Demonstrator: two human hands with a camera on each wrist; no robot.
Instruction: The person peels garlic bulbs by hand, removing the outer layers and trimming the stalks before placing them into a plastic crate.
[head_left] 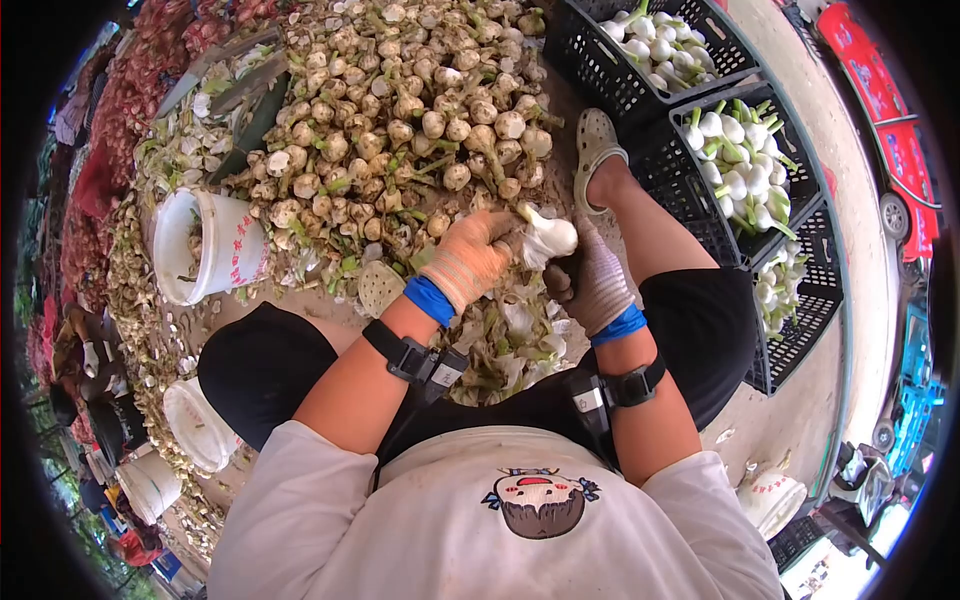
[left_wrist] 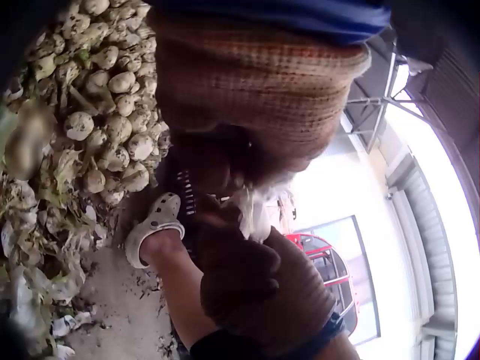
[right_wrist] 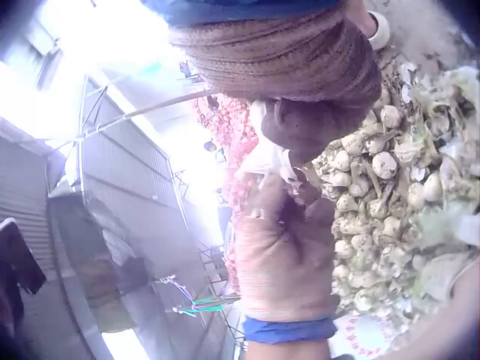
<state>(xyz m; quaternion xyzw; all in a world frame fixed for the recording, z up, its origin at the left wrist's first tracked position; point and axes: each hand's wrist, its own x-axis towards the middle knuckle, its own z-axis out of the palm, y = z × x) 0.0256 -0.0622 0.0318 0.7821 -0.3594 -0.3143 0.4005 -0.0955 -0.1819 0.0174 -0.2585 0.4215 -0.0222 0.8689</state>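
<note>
A white garlic bulb (head_left: 549, 241) with a short green stem is between my two gloved hands, over the heap of peelings. My left hand (head_left: 468, 262), in an orange-tinted knit glove, grips it at the stem side. My right hand (head_left: 600, 282), in a greyish knit glove, has fingers and thumb around the bulb's other side. Loose white skin (left_wrist: 256, 216) shows between the hands in the left wrist view. In the right wrist view the same pale skin (right_wrist: 264, 159) hangs between the fingertips. The gloves hide part of the bulb.
Unpeeled garlic bulbs (head_left: 400, 120) lie heaped ahead, with peelings (head_left: 510, 345) between the legs. Black crates (head_left: 680, 160) with cleaned white garlic stand at the right, beside a foot in a clog (head_left: 597, 150). A white bucket (head_left: 225, 245) lies tipped at the left.
</note>
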